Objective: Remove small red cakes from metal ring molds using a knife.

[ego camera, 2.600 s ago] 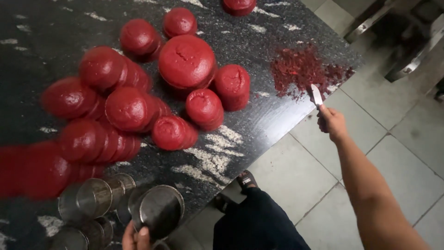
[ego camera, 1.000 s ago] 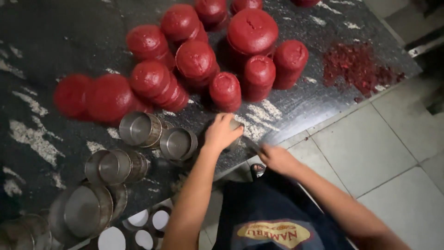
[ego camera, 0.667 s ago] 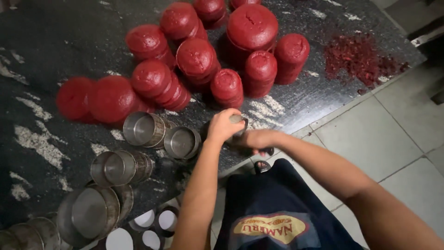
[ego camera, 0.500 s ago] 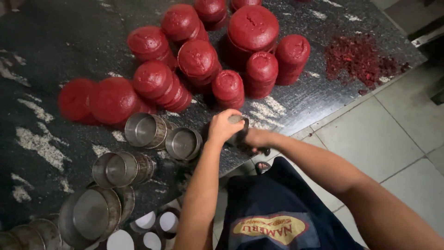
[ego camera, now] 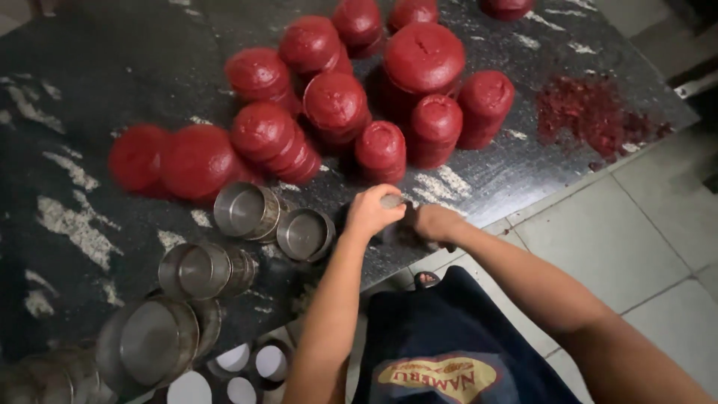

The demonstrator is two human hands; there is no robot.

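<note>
Small round metal tin (ego camera: 392, 200), gripped from above in the curled fingers of the left hand (ego camera: 372, 212), at the near edge of the dark speckled stone counter (ego camera: 97, 97). Right hand (ego camera: 437, 223) just beside the left, closed around something dark and partly hidden between the two hands; cannot tell what, nor whether touching the tin. Left of the left hand, close by, two open shiny steel cups lying on their sides (ego camera: 273, 221), mouths turned toward the camera. Further left and nearer the body, more tipped steel cups (ego camera: 202, 271) and a larger round steel mould (ego camera: 153, 340), packed close together. Beyond the hands, well across the counter, a crowd of moulded red cylindrical blocks (ego camera: 336, 105) of differing widths, some upright, some leaning on one another; widest red block (ego camera: 423, 60) straight ahead of the knuckles, smallest (ego camera: 381, 150) just past the left fingertips. Far to the right of the right hand, a scatter of loose red crumbs (ego camera: 591, 116) on the counter near its corner. Below the forearms, a dark blue apron (ego camera: 441, 352) and pale tiled floor (ego camera: 628, 239).
</note>
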